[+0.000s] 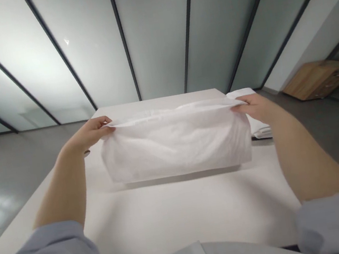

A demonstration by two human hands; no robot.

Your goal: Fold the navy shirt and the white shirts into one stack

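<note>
A thin white cloth [176,143] hangs spread between my hands over the white table, wider than it is tall. Its lower edge sits close to the tabletop with a shadow beneath it. My left hand [95,129] pinches the upper left corner between thumb and fingers. At the upper right corner, my right hand [251,107] has the same kind of pinch. The upper edge is stretched nearly straight, and soft creases run across the hanging part. Whether the cloth is folded double, I cannot tell.
Behind my right hand lies a folded white cloth pile [261,131] with a dark edge below. A small dark object [87,153] shows beside my left wrist. The white table [189,217] reaches toward frosted glass panels [156,35]. A wooden cabinet [318,77] stands far right.
</note>
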